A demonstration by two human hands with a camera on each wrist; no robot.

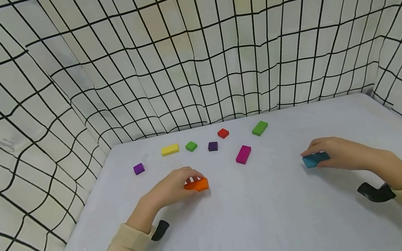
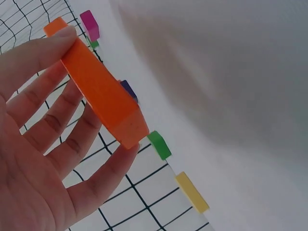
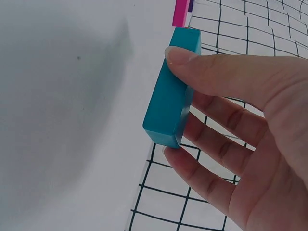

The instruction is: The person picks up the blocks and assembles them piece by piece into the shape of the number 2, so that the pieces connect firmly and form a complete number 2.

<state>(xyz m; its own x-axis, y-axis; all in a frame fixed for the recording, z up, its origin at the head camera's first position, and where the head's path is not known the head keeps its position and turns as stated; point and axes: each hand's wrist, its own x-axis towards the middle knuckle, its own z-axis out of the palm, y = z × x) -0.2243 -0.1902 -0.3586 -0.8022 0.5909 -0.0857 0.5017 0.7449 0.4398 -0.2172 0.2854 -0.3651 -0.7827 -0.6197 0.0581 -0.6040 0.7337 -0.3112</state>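
Left of centre over the white worktop [image 1: 258,211], an orange block [image 1: 202,184], pinched between thumb and fingertips of the left hand [image 1: 174,186], grip clamped on it. Farther right, a blue block [image 1: 311,161], likewise clamped in the grip of the right hand [image 1: 342,152]. Between both hands and slightly beyond, a slanted magenta block [image 1: 243,154]. Along the far side, left to right, each lying apart: purple block [image 1: 139,169], yellow block [image 1: 170,149], small green block [image 1: 191,146], dark purple block [image 1: 213,146], red block [image 1: 223,133], longer green block [image 1: 260,128]. Rising behind and at both sides, white walls crossed by black grid lines [image 1: 211,58].
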